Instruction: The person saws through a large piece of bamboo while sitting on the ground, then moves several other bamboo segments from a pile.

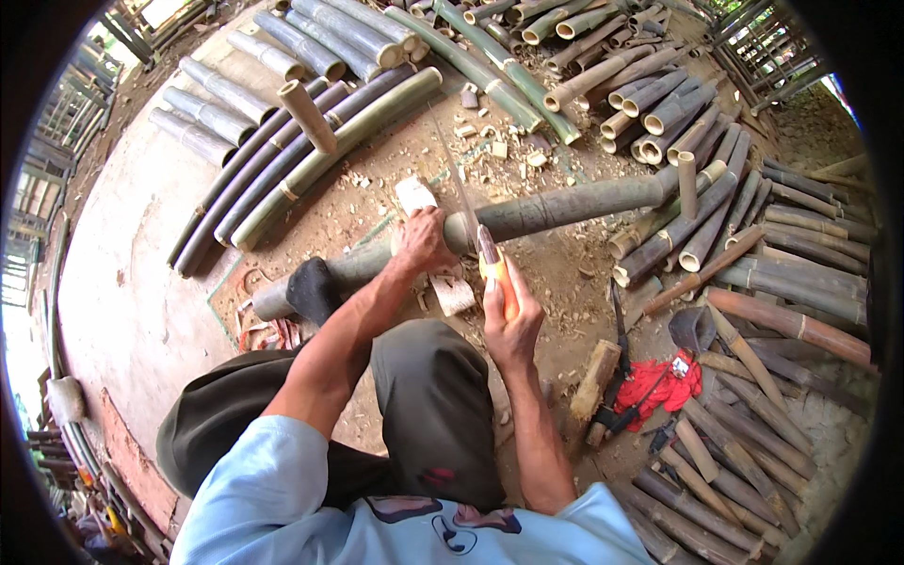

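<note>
Floor: bare brown earth point(574, 264), strewn with wood chips and shavings; to the left, a broad pale slab point(141, 292).

Item: one long grey-green bamboo pole point(574, 211), lying crosswise before the seated person, its right end near the stacked bamboo. A foot in a dark covering point(314, 290) rests over its left part. Pale wooden pieces point(453, 294) show on both sides of the pole beside the left hand; whether they are one block cannot be told.

Item: one handsaw with an orange grip and a narrow metal blade point(500, 270), the blade pointing away across the pole at a pale ring; contact cannot be told.

Hands: two, apart. Left hand point(424, 237) clamped over the pole, just left of the blade; right hand point(513, 315) closed around the orange grip.

Surroundings: dark bamboo lengths in a row point(325, 160), upper left, with a short upright bamboo peg point(307, 115); a heap of cut bamboo tubes point(650, 94), upper right; a crumpled red cloth point(656, 391), lower right, among further bamboo lengths.
</note>
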A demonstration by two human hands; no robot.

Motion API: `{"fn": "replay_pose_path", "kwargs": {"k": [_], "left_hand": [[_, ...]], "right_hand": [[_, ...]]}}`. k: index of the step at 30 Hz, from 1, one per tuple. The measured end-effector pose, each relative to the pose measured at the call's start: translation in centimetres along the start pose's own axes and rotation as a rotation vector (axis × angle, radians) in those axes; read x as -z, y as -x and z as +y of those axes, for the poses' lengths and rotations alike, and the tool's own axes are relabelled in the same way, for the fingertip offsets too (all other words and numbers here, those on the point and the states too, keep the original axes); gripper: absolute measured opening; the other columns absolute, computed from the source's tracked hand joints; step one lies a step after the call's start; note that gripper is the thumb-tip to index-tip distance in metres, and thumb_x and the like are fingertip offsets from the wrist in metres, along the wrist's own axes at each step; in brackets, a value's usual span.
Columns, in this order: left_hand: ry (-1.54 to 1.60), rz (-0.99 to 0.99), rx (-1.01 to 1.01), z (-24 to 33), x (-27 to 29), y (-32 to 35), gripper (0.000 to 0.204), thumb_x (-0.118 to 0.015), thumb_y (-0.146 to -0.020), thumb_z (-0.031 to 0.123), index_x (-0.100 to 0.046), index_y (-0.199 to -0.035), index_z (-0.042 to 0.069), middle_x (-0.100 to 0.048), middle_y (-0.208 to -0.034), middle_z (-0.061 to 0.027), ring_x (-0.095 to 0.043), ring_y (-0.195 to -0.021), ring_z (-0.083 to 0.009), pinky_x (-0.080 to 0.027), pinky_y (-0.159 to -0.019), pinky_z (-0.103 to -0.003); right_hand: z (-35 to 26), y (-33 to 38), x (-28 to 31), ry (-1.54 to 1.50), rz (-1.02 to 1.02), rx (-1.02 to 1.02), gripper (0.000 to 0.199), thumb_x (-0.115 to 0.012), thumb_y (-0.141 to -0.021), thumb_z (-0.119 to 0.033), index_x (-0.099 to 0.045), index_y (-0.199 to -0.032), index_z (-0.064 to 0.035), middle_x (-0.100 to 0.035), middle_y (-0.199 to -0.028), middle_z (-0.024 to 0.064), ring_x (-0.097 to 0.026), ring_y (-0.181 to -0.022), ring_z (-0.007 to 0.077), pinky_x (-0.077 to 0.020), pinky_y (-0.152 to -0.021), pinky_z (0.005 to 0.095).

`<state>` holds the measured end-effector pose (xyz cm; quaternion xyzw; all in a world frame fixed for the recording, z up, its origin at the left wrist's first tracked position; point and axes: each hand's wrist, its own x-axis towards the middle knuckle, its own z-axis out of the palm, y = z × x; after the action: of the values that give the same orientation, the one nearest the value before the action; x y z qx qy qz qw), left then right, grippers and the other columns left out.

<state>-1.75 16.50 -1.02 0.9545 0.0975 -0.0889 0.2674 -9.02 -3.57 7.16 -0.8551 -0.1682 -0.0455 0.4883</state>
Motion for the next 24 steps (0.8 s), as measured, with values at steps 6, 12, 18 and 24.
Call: {"fn": "replay_pose_path", "kwargs": {"k": [6, 12, 18, 24], "left_hand": [[0.033, 0.035, -0.016, -2.1, -0.6, 0.1, 0.074, -0.09, -0.053, 0.027, -0.063, -0.118, 0.009, -0.06, -0.12, -0.0095, -0.053, -0.121, -0.0317, -0.047, -0.099, -0.054], [0.015, 0.092, -0.058, -1.4, -0.6, -0.7, 0.071, -0.089, -0.05, 0.032, -0.066, -0.112, 0.006, -0.062, -0.115, -0.0127, -0.054, -0.117, -0.0346, -0.048, -0.096, -0.054], [-0.019, 0.099, -0.024, -2.8, -0.3, -0.8, 0.072, -0.093, -0.051, 0.034, -0.066, -0.111, 0.005, -0.063, -0.114, -0.0129, -0.057, -0.114, -0.0327, -0.05, -0.095, -0.049], [-0.062, 0.109, -0.043, -1.1, -0.9, -0.4, 0.075, -0.092, -0.05, 0.04, -0.067, -0.111, 0.004, -0.064, -0.115, -0.0143, -0.06, -0.112, -0.0338, -0.052, -0.092, -0.047]], "right_hand": [[-0.7, 10.8, 5.5, -0.056, -0.068, -0.128, 0.041, -0.051, -0.101, -0.017, -0.056, -0.133, 0.0079, -0.072, -0.106, 0.0218, -0.073, -0.09, 0.0306, -0.057, -0.079, 0.0346], [0.0, 0.3, 0.3, -0.089, -0.059, -0.081, 0.045, -0.055, -0.098, -0.014, -0.053, -0.136, 0.009, -0.069, -0.111, 0.0264, -0.073, -0.094, 0.0316, -0.0561, -0.078, 0.0427], [-2.9, 11.7, 7.4, -0.104, -0.098, -0.05, 0.044, -0.048, -0.103, -0.017, -0.053, -0.136, 0.0117, -0.068, -0.123, 0.0221, -0.07, -0.108, 0.0295, -0.0552, -0.091, 0.0363], [-0.2, -1.0, 0.0, -0.057, -0.018, -0.049, 0.041, -0.054, -0.098, -0.019, -0.058, -0.132, 0.0056, -0.07, -0.096, 0.0259, -0.072, -0.087, 0.035, -0.0555, -0.074, 0.0406]]}}
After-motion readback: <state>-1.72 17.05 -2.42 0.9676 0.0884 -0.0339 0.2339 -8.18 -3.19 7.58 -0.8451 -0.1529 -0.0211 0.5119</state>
